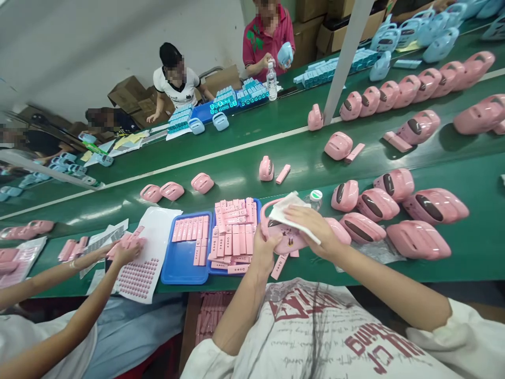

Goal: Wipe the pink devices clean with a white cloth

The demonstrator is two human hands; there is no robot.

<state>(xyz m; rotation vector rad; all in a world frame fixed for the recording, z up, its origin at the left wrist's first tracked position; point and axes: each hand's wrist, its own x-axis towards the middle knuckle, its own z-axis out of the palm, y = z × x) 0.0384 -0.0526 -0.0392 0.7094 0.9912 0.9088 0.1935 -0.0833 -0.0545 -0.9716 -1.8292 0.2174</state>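
Grips a pink casing (291,242) above the green bench (479,252) with closed fingers of the left hand (263,247), clasping one white cloth (290,208) against it in the right hand (313,225). Looks light, stiff, slick, easily scuffed; best held by the loop handle (264,211). Nearby: one capped jar (316,199), two blue trays (182,268), seven casings (418,239) at right.

Head-level view; forward and down

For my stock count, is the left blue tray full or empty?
Partly filled: the tray holds pink pieces at far side and right; its bottom shows elsewhere.
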